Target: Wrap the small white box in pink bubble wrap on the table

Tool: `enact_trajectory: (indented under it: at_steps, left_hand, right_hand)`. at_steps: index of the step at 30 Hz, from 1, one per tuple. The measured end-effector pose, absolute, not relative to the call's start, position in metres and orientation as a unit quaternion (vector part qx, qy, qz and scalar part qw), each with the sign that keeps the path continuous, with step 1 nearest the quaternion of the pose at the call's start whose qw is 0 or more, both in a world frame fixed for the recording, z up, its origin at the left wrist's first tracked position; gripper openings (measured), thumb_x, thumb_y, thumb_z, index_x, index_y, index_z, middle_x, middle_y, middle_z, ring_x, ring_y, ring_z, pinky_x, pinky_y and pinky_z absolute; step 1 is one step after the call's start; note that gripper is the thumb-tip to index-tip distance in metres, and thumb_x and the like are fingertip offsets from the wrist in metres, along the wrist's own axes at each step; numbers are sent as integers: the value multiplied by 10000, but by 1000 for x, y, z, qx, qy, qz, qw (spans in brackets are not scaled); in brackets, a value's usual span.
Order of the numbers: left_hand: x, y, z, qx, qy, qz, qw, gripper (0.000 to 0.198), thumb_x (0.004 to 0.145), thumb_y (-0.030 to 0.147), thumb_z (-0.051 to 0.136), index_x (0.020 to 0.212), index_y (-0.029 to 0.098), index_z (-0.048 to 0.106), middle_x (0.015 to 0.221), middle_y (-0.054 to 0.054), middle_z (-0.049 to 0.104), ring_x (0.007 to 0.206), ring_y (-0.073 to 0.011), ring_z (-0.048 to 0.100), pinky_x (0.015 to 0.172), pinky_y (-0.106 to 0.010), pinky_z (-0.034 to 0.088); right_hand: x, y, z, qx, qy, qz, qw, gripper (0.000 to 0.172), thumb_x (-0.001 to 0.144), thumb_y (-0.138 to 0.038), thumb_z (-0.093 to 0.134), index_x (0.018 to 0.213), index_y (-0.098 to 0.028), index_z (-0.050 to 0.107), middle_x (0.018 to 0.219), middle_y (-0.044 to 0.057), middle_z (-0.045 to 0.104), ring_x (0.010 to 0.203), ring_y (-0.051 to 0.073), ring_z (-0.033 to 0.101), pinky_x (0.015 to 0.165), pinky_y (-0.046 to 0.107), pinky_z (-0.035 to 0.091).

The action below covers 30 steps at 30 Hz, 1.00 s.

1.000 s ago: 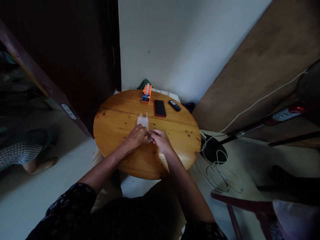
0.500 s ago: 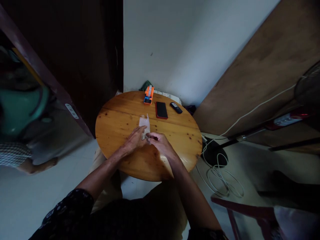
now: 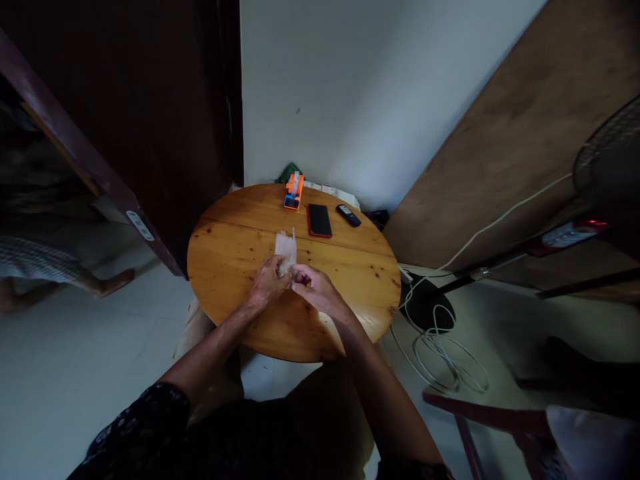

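**Pinching at the Near End of a Pale Sheet** [image 3: 285, 244]

Nearest, two bare forearms [image 3: 215, 345] converge over the round wooden desk [image 3: 360, 267]. The left hand [image 3: 269, 279] sits at the left of the sheet's near end; its grip is bent, thumb and fingers apparently pinching the pale material. The right hand [image 3: 316, 288] meets the same end from the right, thumb and forefinger set close together; whether this grip holds an edge cannot be told, as the fingertips hide the contact.

Governing relation: the sheet lies just beyond the left grip, its long axis running near to far. The left hand is the nearer of the two, overlapping the sheet; the right is at its near right corner. The far end is free of both hands, its right corner projecting as a thin point.

Beyond the sheet, to the right, lie a red-edged black device [image 3: 319, 220] and a dark handset [image 3: 348, 215]; an orange dispenser [image 3: 294, 191] stands farther off, near the wall [image 3: 320, 100].
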State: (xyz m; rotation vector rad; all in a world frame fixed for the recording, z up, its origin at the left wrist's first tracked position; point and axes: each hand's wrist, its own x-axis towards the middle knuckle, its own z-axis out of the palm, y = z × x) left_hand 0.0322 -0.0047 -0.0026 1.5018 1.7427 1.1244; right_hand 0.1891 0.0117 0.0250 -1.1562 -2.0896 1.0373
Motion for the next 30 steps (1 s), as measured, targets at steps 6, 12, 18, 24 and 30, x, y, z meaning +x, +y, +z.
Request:
enact_trajectory:
  at_steps: [6,12,18,24,30]
  left_hand:
    - [35,-7,-7,546,644,457,279,581,772,165,681,1328,153,517,1195,-107,620,908,-154,639,852,-302,540]
    - [36,-14,-3,596,666,403,196,291,808,219,668,1092,156,658,1093,-81,653,861,-157,640,861,-305,537]
    - [33,-10,5,627,667,355,187,337,815,241,645,1136,160,704,1073,-90,689,897,-184,666,887,-316,538]
    - [32,-4,5,625,660,360,209,312,789,213,654,1093,178,713,1050,-74,711,948,-193,674,897,-312,545]
    - [36,-12,0,606,658,393,212,508,817,182,627,1320,166,561,1230,-126,659,1113,-230,653,975,-362,529]
  right_hand:
    - [203,20,14,-473,-722,372,342,295,797,-290,590,1047,-202,718,882,29,705,748,154,612,720,282,473]
    - [196,37,4,-484,-714,364,352,258,842,-306,584,1027,-210,736,1036,59,754,890,189,676,836,319,516]
    - [188,44,-6,-465,-728,353,361,255,878,-300,574,1043,-220,751,1093,77,745,1012,212,674,942,356,500]
    - [182,41,-7,-446,-771,295,347,273,922,-286,529,1053,-229,762,1003,70,706,945,203,646,895,333,495]
    - [179,45,-2,-434,-820,228,295,270,943,-251,515,1044,-256,765,1008,65,660,963,200,614,871,309,477]
